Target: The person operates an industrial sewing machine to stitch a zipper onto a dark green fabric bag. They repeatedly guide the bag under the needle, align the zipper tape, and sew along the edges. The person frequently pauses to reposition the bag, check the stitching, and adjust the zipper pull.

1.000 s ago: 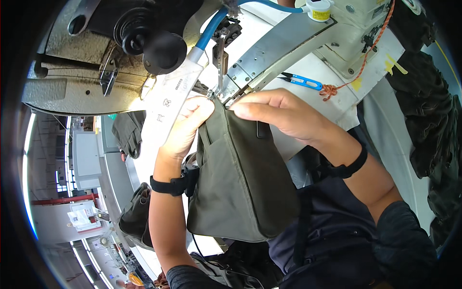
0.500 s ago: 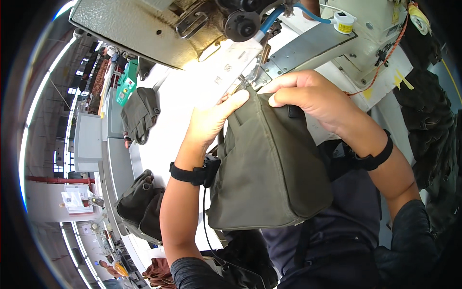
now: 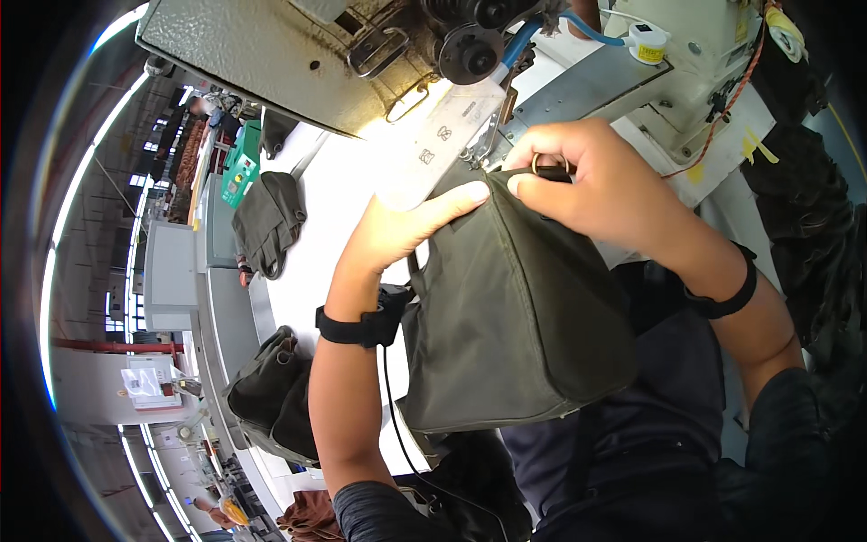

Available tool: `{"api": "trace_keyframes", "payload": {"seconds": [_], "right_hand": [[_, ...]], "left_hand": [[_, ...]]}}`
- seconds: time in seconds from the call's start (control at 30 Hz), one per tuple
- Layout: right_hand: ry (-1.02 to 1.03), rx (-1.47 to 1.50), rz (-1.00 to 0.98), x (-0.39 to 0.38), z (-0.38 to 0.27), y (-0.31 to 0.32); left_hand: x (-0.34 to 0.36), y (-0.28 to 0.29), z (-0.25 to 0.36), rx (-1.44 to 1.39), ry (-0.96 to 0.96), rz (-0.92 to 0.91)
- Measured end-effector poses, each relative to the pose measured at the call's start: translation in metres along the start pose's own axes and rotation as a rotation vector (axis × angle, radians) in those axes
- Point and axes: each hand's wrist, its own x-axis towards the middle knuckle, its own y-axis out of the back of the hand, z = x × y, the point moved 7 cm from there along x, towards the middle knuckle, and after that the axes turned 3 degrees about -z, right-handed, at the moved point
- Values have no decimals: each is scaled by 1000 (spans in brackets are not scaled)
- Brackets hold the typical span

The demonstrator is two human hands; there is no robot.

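An olive-green fabric bag (image 3: 488,325) hangs from both hands, its narrow top corner at the presser foot (image 3: 474,155) of a sewing machine (image 3: 271,54). My left hand (image 3: 397,230) is closed on the bag's left side, thumb on the cloth near the seam; its other fingers are hidden behind a clear guard and the cloth. With thumb and fingers my right hand (image 3: 596,185) pinches the top edge just right of the seam. A brass-coloured ring (image 3: 549,164) and a dark tab show beside its fingers. The needle point is too small to make out.
Another olive bag (image 3: 269,221) lies on the white table (image 3: 312,194) at far left, and a dark bag (image 3: 271,388) sits nearer. A green box (image 3: 242,163) stands behind. Dark fabric pieces (image 3: 804,235) hang at right. An orange cord (image 3: 727,117) runs along the machine.
My right hand has turned and shifted slightly to the right, and the brass-coloured ring has come into sight. The left thumb and bag have moved slightly right. The view has shifted a little.
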Motion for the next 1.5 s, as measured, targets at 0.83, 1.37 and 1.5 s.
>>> {"api": "trace_keyframes", "payload": {"seconds": [0.83, 1.37, 1.5], "right_hand": [[223, -55, 35, 24, 1, 17], [106, -137, 33, 32, -1, 17], [88, -142, 33, 32, -1, 17]], "left_hand": [[9, 6, 5, 131, -36, -39], [11, 13, 7, 133, 28, -15], [11, 13, 13, 156, -32, -4]]}}
